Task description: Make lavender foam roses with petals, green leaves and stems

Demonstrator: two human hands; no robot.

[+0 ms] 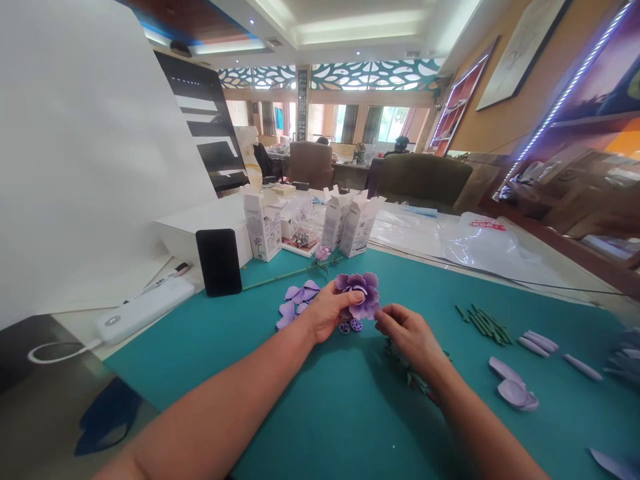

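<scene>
A purple toy flower (369, 285) with ruffled petals is gripped in my left hand (331, 312), thumb pressed over its centre. The fingertips of my right hand (407, 333) pinch the flower's lower right petal edge. Just below the bloom, two small purple wheel-shaped pieces (355, 325) lie on the green mat (320, 407). Loose purple petals (289, 312) are spread to the left of my left hand, partly hidden by it. Green leafy pieces (416, 381) lie under my right hand and forearm, which cover part of them.
Green stem pieces (487, 325), pale purple rolled parts (539, 343) and curved petals (515, 390) lie on the right. A finished-looking rose (323, 253) with a long stem, white boxes (360, 223) and a black tablet-like panel (219, 262) stand behind. A power strip (145, 310) is at left.
</scene>
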